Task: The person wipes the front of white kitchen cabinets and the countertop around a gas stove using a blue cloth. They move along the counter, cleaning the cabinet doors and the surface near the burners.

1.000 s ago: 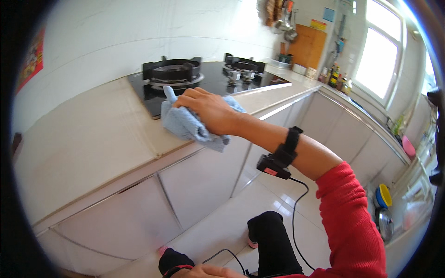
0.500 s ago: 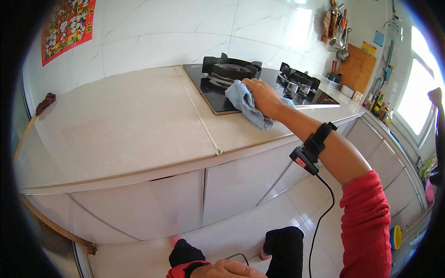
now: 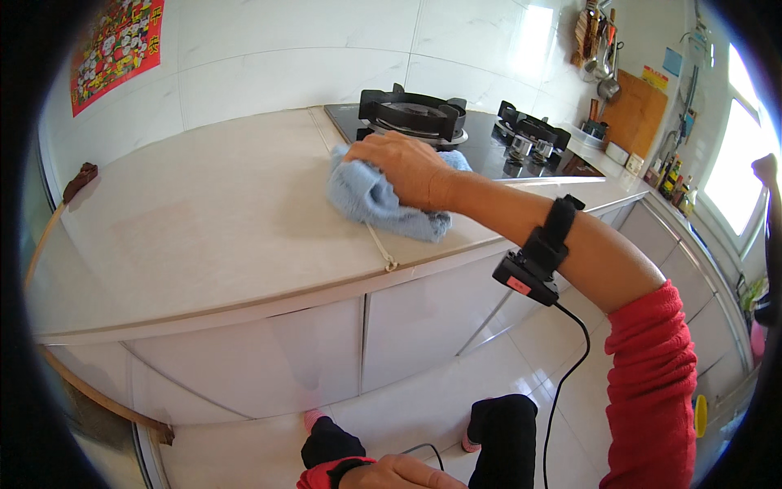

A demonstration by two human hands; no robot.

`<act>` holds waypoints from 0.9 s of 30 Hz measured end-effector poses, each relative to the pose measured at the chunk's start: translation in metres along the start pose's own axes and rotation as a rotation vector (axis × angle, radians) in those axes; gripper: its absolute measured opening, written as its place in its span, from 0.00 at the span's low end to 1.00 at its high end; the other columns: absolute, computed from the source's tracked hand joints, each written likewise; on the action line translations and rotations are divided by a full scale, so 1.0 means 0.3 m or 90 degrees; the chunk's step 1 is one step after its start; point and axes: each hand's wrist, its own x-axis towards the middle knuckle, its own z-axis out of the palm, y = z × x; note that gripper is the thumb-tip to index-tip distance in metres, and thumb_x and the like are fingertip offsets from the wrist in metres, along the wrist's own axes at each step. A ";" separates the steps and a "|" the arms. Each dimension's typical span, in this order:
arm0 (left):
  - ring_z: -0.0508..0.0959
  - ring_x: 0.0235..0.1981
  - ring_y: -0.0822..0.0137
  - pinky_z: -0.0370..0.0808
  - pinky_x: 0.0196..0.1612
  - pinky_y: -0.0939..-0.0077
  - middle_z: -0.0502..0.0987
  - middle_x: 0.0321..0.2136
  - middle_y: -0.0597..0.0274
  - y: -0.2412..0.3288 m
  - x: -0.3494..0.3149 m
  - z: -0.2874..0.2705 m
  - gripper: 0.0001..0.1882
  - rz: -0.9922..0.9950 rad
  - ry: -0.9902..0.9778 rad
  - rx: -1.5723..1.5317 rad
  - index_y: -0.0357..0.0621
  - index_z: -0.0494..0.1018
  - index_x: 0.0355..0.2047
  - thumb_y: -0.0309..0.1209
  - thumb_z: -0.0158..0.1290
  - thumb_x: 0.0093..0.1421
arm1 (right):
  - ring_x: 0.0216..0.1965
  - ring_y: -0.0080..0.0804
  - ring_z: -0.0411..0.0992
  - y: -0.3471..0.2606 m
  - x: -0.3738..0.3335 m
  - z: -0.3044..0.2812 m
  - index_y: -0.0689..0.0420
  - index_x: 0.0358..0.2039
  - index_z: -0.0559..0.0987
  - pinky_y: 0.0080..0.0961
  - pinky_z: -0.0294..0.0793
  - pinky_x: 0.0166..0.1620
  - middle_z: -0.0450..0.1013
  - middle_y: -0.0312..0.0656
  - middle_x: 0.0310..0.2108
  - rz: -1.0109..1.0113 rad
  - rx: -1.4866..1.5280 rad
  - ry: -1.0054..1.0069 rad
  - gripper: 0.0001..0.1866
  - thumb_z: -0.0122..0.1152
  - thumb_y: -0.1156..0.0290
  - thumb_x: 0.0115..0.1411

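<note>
My right hand (image 3: 407,169) presses a light blue cloth (image 3: 366,196) onto the beige countertop (image 3: 220,220), its fingers closed over the bunched fabric. The cloth lies across the pale seam strip, just left of and in front of the black gas stove (image 3: 481,151). Part of it shows beyond my wrist, beside the stove's front edge. Low in the picture, before my body, is my left hand (image 3: 403,473); its fingers are mostly cut off by the lower edge, and nothing is seen in it.
Two burners with black pan supports stand on the stove. A wooden cutting board (image 3: 634,118) leans at the back right, near hanging utensils (image 3: 604,61) and several bottles (image 3: 672,183). White cabinets (image 3: 244,359) run below the counter. A black cable (image 3: 568,375) hangs from my right wrist.
My right hand has moved left with the cloth, from the stove's front left corner onto the countertop over the seam. My left hand has barely moved.
</note>
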 end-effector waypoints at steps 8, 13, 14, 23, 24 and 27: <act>0.80 0.22 0.62 0.81 0.31 0.71 0.80 0.25 0.52 -0.023 0.003 0.033 0.19 0.004 -0.008 -0.012 0.68 0.68 0.58 0.43 0.50 0.66 | 0.52 0.38 0.70 -0.107 -0.178 -0.109 0.41 0.50 0.76 0.39 0.69 0.58 0.73 0.35 0.49 -0.031 0.114 -0.026 0.26 0.67 0.76 0.50; 0.80 0.22 0.63 0.80 0.33 0.72 0.80 0.24 0.53 -0.050 0.005 0.042 0.19 -0.004 -0.011 -0.021 0.67 0.68 0.58 0.43 0.49 0.67 | 0.51 0.39 0.71 -0.030 -0.310 -0.146 0.41 0.49 0.75 0.38 0.72 0.56 0.74 0.38 0.47 -0.008 0.074 0.006 0.28 0.72 0.70 0.47; 0.80 0.22 0.63 0.80 0.33 0.72 0.80 0.24 0.53 -0.055 0.005 0.044 0.19 -0.006 -0.012 -0.025 0.67 0.68 0.58 0.43 0.49 0.67 | 0.52 0.39 0.71 -0.006 -0.342 -0.157 0.41 0.50 0.74 0.38 0.71 0.56 0.73 0.38 0.48 0.003 0.075 0.006 0.28 0.70 0.73 0.47; 0.79 0.22 0.64 0.79 0.33 0.73 0.80 0.24 0.55 -0.087 0.000 0.062 0.21 -0.041 -0.036 -0.035 0.64 0.66 0.61 0.46 0.45 0.70 | 0.56 0.43 0.70 0.291 -0.625 -0.225 0.44 0.54 0.72 0.42 0.68 0.61 0.73 0.41 0.52 0.212 -0.028 0.023 0.32 0.70 0.67 0.45; 0.79 0.22 0.64 0.79 0.33 0.73 0.80 0.24 0.55 -0.091 0.001 0.062 0.22 -0.047 -0.042 -0.044 0.63 0.66 0.62 0.47 0.44 0.70 | 0.56 0.43 0.70 0.327 -0.656 -0.235 0.45 0.54 0.72 0.41 0.68 0.61 0.73 0.41 0.52 0.226 -0.038 0.022 0.32 0.69 0.67 0.46; 0.80 0.22 0.63 0.79 0.33 0.72 0.80 0.24 0.55 -0.102 0.004 0.062 0.24 -0.066 -0.057 -0.063 0.61 0.64 0.63 0.49 0.43 0.70 | 0.53 0.42 0.72 0.423 -0.735 -0.252 0.48 0.54 0.73 0.38 0.71 0.57 0.73 0.42 0.51 0.286 -0.075 0.048 0.28 0.67 0.68 0.50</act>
